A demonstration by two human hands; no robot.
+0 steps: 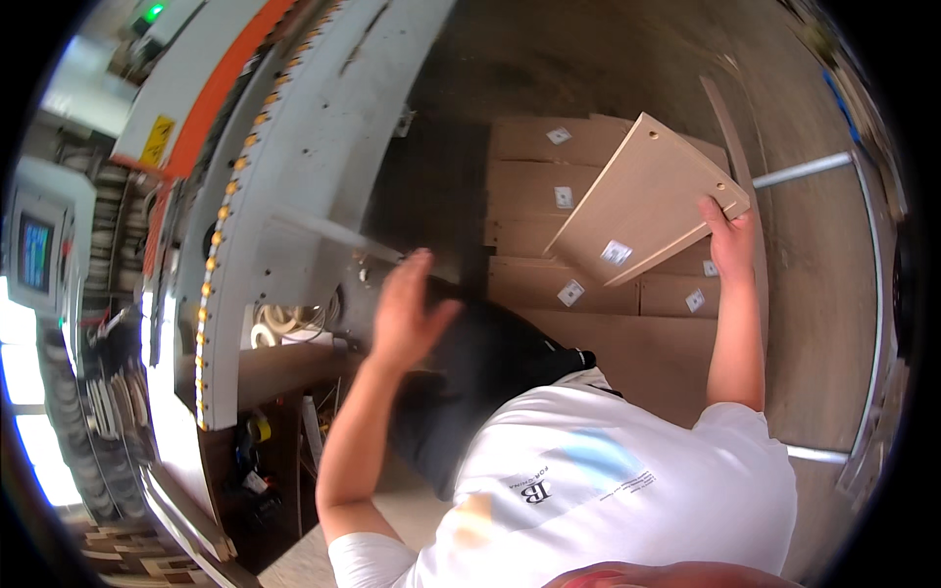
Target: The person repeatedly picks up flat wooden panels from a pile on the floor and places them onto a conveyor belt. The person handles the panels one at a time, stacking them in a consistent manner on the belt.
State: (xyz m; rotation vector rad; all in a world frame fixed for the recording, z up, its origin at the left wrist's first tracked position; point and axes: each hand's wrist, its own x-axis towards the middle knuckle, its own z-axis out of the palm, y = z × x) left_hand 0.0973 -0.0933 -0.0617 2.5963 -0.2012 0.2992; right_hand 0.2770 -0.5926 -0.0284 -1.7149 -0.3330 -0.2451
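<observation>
My right hand (731, 240) grips a light-brown wooden panel (637, 196) by its right-hand corner, thumb on the upper face. This panel is tilted above a layer of similar panels (529, 186). It has round holes near one edge, a groove along another and a white label. My left hand (402, 314) is raised beside the long grey machine (323, 127), fingers stretched and thumb apart, slightly blurred. Just past its fingertips is a pale bar (338, 233) coming from the machine; whether they touch I cannot tell.
Yellow rollers (223, 211) line the machine's edge, with an orange stripe (211, 108) behind. A control screen (36, 253) stands far left. Coiled hose (284, 321) lies under the machine. A metal rail (872, 294) runs along the right, beyond a long narrow strip (735, 147).
</observation>
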